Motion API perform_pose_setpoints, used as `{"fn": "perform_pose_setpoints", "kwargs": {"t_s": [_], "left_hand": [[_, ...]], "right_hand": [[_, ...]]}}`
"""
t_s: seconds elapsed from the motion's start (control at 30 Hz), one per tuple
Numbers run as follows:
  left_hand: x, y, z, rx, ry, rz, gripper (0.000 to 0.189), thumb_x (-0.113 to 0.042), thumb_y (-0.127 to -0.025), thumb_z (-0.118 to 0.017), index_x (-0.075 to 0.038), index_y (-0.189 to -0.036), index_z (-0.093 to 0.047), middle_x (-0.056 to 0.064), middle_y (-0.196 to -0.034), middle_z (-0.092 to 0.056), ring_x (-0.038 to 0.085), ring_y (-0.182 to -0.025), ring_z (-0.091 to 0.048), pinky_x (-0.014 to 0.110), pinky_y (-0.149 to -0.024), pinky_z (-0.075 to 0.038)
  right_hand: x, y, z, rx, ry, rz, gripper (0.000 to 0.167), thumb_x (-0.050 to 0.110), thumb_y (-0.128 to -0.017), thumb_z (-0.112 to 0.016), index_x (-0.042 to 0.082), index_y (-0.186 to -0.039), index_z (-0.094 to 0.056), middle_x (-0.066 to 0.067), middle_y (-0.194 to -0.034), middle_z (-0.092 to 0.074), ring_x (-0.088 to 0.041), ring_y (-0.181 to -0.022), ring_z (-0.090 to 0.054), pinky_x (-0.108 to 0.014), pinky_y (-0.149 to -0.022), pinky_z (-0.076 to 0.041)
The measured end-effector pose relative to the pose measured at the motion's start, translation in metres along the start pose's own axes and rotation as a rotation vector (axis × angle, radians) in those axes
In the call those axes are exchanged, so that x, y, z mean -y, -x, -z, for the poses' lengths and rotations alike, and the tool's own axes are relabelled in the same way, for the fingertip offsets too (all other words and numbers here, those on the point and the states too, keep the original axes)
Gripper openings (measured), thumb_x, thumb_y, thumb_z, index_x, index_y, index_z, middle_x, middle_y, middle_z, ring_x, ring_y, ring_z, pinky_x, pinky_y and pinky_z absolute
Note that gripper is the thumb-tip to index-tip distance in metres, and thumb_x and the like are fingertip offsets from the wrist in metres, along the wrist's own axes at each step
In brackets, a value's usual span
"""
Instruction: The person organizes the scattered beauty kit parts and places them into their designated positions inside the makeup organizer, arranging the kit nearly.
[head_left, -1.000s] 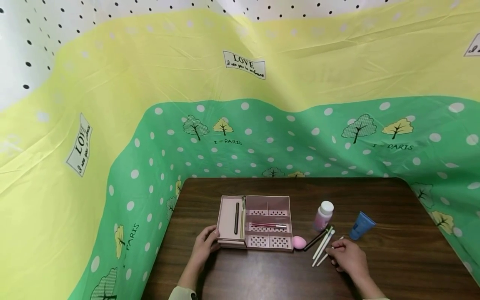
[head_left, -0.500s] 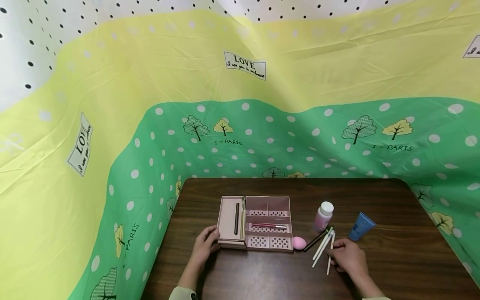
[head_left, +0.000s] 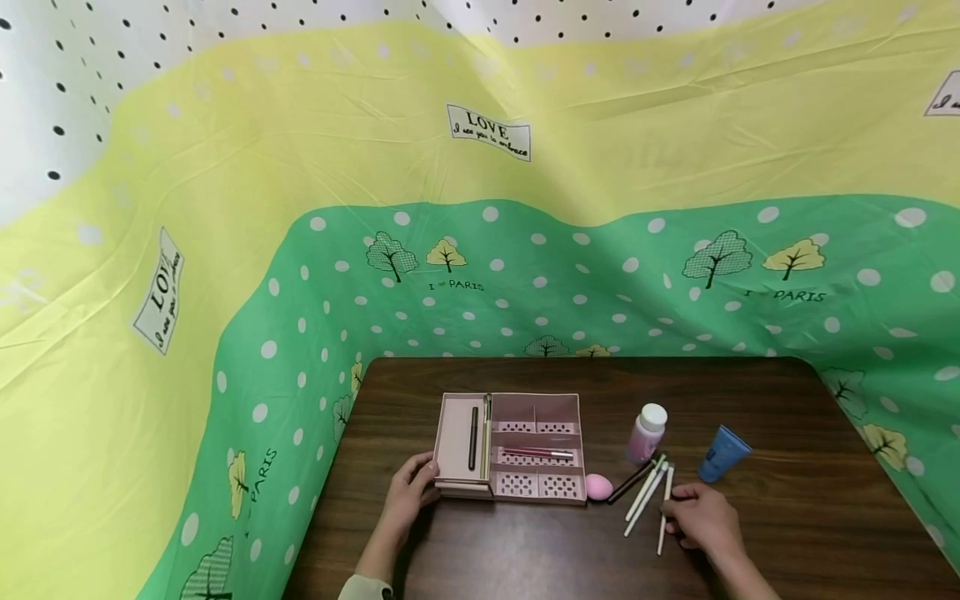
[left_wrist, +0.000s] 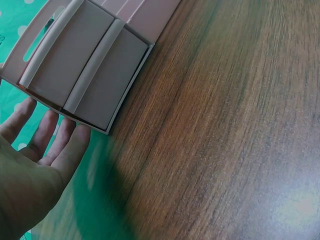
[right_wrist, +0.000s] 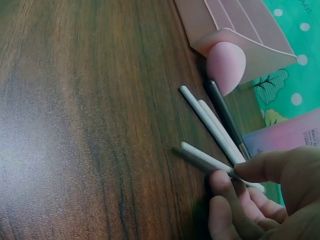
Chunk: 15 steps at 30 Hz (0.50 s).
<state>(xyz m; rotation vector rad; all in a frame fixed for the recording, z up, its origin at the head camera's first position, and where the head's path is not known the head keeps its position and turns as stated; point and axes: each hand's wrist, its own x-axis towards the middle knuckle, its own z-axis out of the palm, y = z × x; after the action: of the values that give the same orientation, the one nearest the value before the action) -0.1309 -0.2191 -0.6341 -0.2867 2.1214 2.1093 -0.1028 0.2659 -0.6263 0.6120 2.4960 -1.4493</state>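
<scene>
My right hand [head_left: 705,518] pinches a slim white-handled brush [right_wrist: 200,157] between thumb and fingertips, low over the table. Close by on the left lie two more white-handled brushes [head_left: 643,498] and a black-handled brush [head_left: 630,483]. At the left side of the pink desktop organizer [head_left: 462,437], my left hand [head_left: 407,492] rests its fingertips against the wall; the left wrist view shows these fingers [left_wrist: 75,150] extended beside two drawer fronts [left_wrist: 107,75]. A dark pencil-like stick [head_left: 473,437] and thin brushes [head_left: 486,433] lie on the organizer's top, with dark pink tubes [head_left: 536,452] in its middle compartment.
A pink egg-shaped makeup sponge [head_left: 598,487] sits against the organizer's right corner. Behind the brushes stands a pink bottle with a white cap [head_left: 647,433]; a blue tube [head_left: 723,454] stands farther right. A patterned curtain [head_left: 480,275] encloses the brown wooden table [head_left: 555,550].
The brush in my right hand has swung from slanting to nearly straight away from me, beside the other white brushes. The left hand and organizer have stayed put.
</scene>
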Motion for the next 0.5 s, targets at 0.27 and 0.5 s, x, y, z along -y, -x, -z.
{"fn": "perform_pose_setpoints", "kwargs": {"t_s": [0.27, 0.5], "left_hand": [[-0.0003, 0.0003, 0.0002, 0.005, -0.008, -0.002, 0.05, -0.035, -0.103, -0.064, -0.001, -0.14, -0.057, 0.015, -0.13, -0.061, 0.017, -0.108, -0.064, 0.046, -0.094, -0.059], [0.0002, -0.0003, 0.0003, 0.001, -0.006, 0.001, 0.049, -0.035, -0.103, -0.063, -0.002, -0.139, -0.058, 0.014, -0.129, -0.061, 0.016, -0.107, -0.064, 0.047, -0.093, -0.059]], "right_hand": [[0.0038, 0.0036, 0.0029, 0.012, 0.025, -0.005, 0.044, 0.016, -0.083, -0.072, -0.01, -0.118, -0.066, -0.002, -0.071, -0.073, -0.014, -0.064, -0.07, -0.035, -0.053, -0.059], [0.008, 0.0056, 0.0059, 0.031, 0.02, -0.012, 0.044, 0.018, -0.086, -0.072, -0.01, -0.12, -0.068, -0.003, -0.072, -0.074, -0.014, -0.067, -0.07, -0.034, -0.054, -0.059]]}}
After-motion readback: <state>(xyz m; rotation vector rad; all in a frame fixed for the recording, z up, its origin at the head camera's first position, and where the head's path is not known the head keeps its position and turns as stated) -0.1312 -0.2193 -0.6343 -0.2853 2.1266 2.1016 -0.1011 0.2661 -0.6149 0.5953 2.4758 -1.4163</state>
